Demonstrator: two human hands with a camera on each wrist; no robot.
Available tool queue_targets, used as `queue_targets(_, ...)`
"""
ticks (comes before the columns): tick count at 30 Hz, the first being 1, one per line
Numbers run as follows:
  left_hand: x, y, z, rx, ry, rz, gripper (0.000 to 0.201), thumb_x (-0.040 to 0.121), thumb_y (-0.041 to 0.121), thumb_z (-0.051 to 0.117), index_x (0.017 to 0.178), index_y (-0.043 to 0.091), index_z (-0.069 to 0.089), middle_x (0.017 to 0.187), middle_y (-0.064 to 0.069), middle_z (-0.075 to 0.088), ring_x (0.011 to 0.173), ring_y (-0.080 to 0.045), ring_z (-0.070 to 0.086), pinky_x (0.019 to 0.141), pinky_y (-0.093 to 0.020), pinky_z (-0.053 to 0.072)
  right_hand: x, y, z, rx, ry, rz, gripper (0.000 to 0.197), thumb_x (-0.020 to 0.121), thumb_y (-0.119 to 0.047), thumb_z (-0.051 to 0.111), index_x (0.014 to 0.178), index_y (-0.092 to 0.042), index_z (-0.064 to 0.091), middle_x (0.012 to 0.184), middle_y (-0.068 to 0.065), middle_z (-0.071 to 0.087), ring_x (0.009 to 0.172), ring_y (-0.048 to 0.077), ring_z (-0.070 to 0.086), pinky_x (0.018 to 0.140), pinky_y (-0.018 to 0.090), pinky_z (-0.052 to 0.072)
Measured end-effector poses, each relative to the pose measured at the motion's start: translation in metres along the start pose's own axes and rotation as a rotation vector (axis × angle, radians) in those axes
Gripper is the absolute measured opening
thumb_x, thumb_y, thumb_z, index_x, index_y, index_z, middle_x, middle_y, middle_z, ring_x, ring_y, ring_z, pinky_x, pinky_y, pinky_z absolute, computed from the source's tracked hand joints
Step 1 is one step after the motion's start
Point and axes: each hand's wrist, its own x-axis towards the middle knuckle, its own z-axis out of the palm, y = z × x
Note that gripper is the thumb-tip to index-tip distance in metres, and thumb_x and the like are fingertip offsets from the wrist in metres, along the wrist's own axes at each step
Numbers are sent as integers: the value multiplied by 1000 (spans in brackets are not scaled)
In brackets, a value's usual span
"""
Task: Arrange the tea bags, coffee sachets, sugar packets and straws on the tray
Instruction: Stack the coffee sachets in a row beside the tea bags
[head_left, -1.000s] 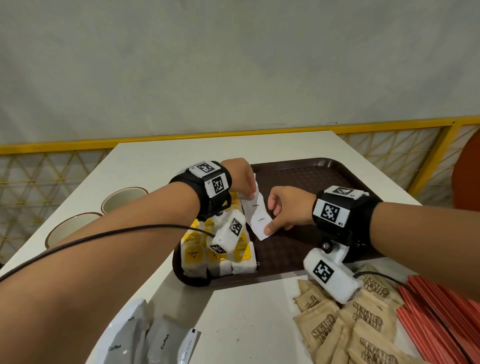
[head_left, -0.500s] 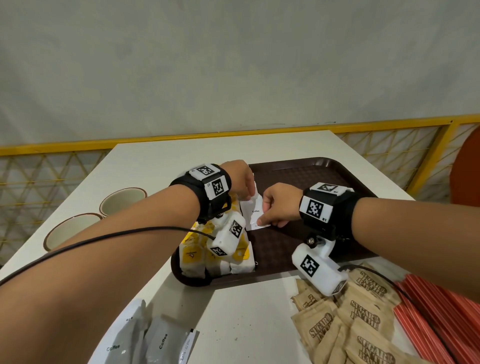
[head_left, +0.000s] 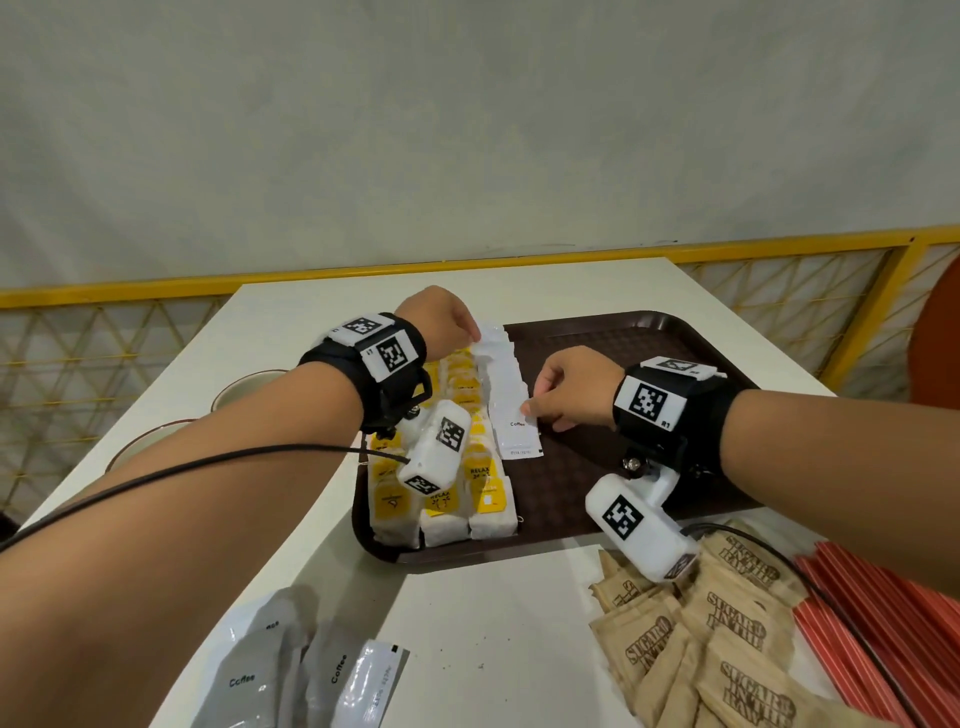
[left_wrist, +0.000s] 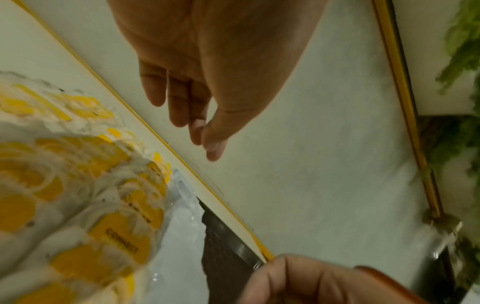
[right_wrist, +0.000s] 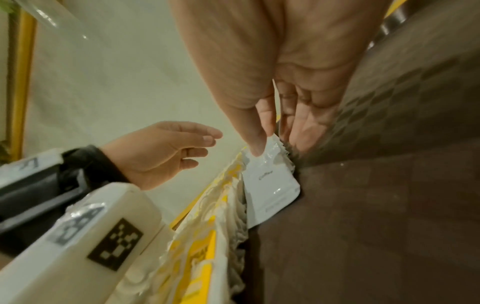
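Note:
A dark brown tray (head_left: 623, 353) holds rows of yellow-and-white tea bags (head_left: 457, 499) along its left side. A row of white coffee sachets (head_left: 506, 384) stands on edge right beside them. My right hand (head_left: 540, 410) pinches the near end of that row, thumb in front and fingers behind, as the right wrist view shows on the sachets (right_wrist: 272, 185). My left hand (head_left: 457, 325) hovers at the far end of the row. Its fingers (left_wrist: 179, 107) are loose and hold nothing. Brown sugar packets (head_left: 727, 634) and red straws (head_left: 883, 623) lie on the table at front right.
More grey and white coffee sachets (head_left: 291, 670) lie on the white table at front left. Two cups (head_left: 244, 384) stand by the table's left edge. A yellow railing (head_left: 779, 249) runs behind the table. The tray's right half is bare.
The hands have drawn apart. The sachets, held bunched between both hands before, now stretch in a row beside the tea bags. My left hand has let go and moved to the far end.

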Motion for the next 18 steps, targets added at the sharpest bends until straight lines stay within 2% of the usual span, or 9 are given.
queue_targets(3,-7,-9,-5,-220,141,-75,29,95,4,43,109,10,68,122,-8,61,110,-25,56,83,-26,42,7,7,1,90,69,20,9,83,-8,70,83,-12,62,92,9,64,90,24,64,88,42,54)
queue_targets(5,-15,-15,-6,-356,162,-124,28,98,7,41,115,6,64,123,-12,59,106,-30,56,80,-26,39,12,10,6,132,68,52,30,84,-4,66,114,-10,61,120,12,61,110,25,59,100,42,47)
queue_targets(6,-19,-16,-4,-392,151,-143,28,100,13,39,112,5,63,118,-14,59,104,-29,54,82,-27,38,12,10,9,177,54,74,45,86,-1,63,129,-8,53,132,13,54,119,26,54,104,40,44)
queue_targets(8,-26,-19,-2,-420,128,-187,33,103,27,32,102,9,59,106,-13,56,103,-25,48,88,-31,34,14,9,16,260,6,91,61,87,3,57,144,-5,35,144,15,43,131,26,44,110,38,37)
queue_targets(9,-29,-20,-1,-417,112,-220,37,104,33,27,110,11,56,113,-13,54,110,-25,47,92,-33,32,15,8,18,274,-25,92,64,88,3,55,146,-3,30,144,15,43,130,25,44,110,35,36)
queue_targets(10,-32,-21,0,-401,101,-255,47,104,39,23,127,9,50,130,-15,49,121,-27,44,100,-34,30,17,7,19,260,-50,95,63,89,2,54,146,-1,28,138,16,47,124,25,47,106,32,37)
queue_targets(12,-37,-25,0,-360,92,-311,60,102,45,17,144,6,33,150,-15,33,136,-29,34,110,-37,23,19,5,21,211,-66,108,55,90,-1,52,141,4,33,130,21,52,111,29,53,94,37,42)
queue_targets(14,-39,-28,-2,-372,87,-343,63,102,48,14,147,5,28,152,-16,29,138,-30,31,112,-39,21,25,5,20,195,-22,111,54,92,-1,48,142,6,31,137,25,47,117,36,53,100,41,42)
queue_targets(18,-43,-30,-4,-440,57,-430,71,100,53,12,145,1,30,150,-19,33,137,-31,33,111,-39,22,35,0,17,232,11,111,54,96,0,41,148,-4,26,137,18,46,112,29,54,95,32,43)
